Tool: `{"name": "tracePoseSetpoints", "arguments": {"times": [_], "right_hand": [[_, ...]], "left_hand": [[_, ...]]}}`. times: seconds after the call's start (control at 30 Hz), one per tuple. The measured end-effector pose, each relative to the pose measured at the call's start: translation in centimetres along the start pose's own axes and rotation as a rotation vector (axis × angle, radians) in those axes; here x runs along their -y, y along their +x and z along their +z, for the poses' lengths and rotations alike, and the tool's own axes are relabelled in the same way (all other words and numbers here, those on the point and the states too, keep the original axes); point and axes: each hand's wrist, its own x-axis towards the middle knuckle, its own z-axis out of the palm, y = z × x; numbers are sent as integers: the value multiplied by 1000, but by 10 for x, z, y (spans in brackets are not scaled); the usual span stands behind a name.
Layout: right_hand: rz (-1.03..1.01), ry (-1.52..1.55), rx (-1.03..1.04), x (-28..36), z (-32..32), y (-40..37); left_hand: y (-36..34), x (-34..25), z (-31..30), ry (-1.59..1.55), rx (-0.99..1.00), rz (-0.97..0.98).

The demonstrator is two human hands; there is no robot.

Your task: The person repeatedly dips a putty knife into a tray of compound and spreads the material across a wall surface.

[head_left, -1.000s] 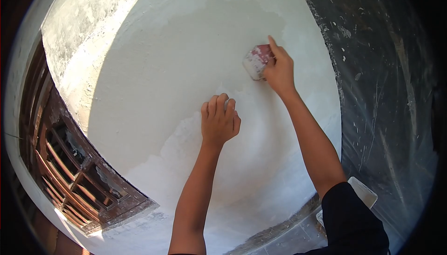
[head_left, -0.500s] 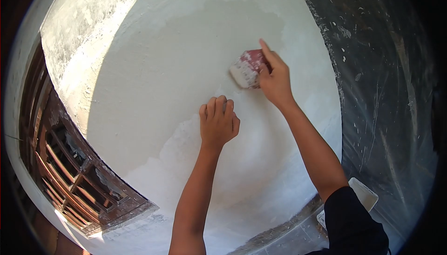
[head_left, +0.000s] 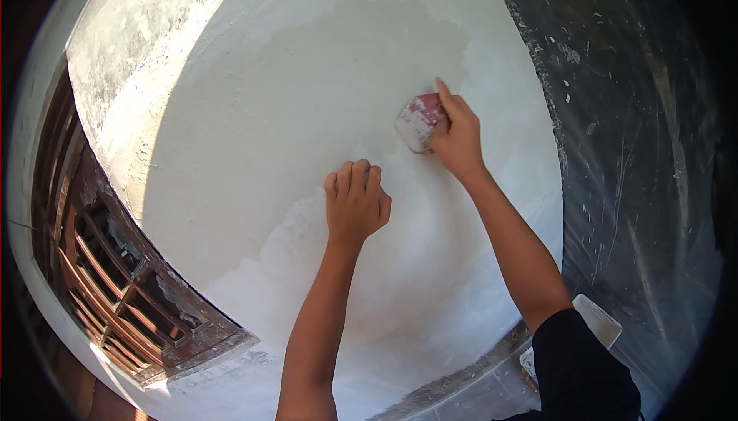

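In my right hand (head_left: 460, 138) is a wide paintbrush (head_left: 420, 123), its dark red body smeared with white, its pale end pointing left against the wall. My right index finger stretches upward past it. My left hand (head_left: 357, 202) is curled closed in front of the wall, lower and to the left; its palm side faces away, so anything inside is hidden. The wall (head_left: 261, 106) carries a greyer, damp-looking patch in its upper middle, with whiter areas around and below it.
A brown wooden window frame with bars (head_left: 138, 298) is at the lower left. Dark plastic sheeting (head_left: 623, 137) spotted with white hangs along the right. A pale container (head_left: 600, 321) sits behind my right sleeve. Sunlight hits the upper left wall.
My right hand has moved slightly right and down with the brush. My left hand has shifted a little to the left, still curled.
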Motion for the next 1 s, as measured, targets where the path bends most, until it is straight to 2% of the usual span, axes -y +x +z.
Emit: {"name": "tracePoseSetpoints", "arguments": {"times": [0.03, 0.13, 0.2, 0.27, 0.37, 0.4, 0.47, 0.57, 0.6, 0.67, 0.7, 0.73, 0.8, 0.93, 1.0], "right_hand": [[19, -74, -136, -6, -9, 5], [10, 76, -175, 6, -17, 2], [-102, 142, 59, 24, 0, -8], [-153, 108, 200, 19, 11, -12], [28, -93, -174, -11, -8, 8], [116, -81, -236, -9, -16, 14], [16, 92, -175, 6, -14, 14], [-170, 219, 190, 30, 12, 6], [-165, 221, 191, 21, 14, 6], [-71, 32, 68, 0, 13, 16], [-8, -57, -70, -10, 1, 24], [38, -23, -216, -18, -10, 30], [12, -7, -257, -16, -20, 32], [-187, 260, 172, 25, 11, 14], [-210, 97, 234, 14, 21, 16]], "left_hand": [[0, 0, 0, 4, -4, 2], [1, -1, 1, 14, -13, 5], [1, -2, -1, 17, -9, 4], [1, -2, -2, 10, 2, 9], [-1, -1, 1, 22, 2, 23], [-1, -1, 1, 25, 2, 17], [-2, -1, 0, 15, 30, 39], [0, -1, -6, -4, 54, 78], [0, -2, -7, -3, 60, 78], [1, 0, -9, -46, 74, 112], [1, -1, -10, -46, 77, 110], [1, -1, -9, -48, 76, 111], [2, -1, -9, -48, 76, 118], [4, -3, -13, -28, 95, 129], [5, -3, -13, -22, 88, 140]]}}
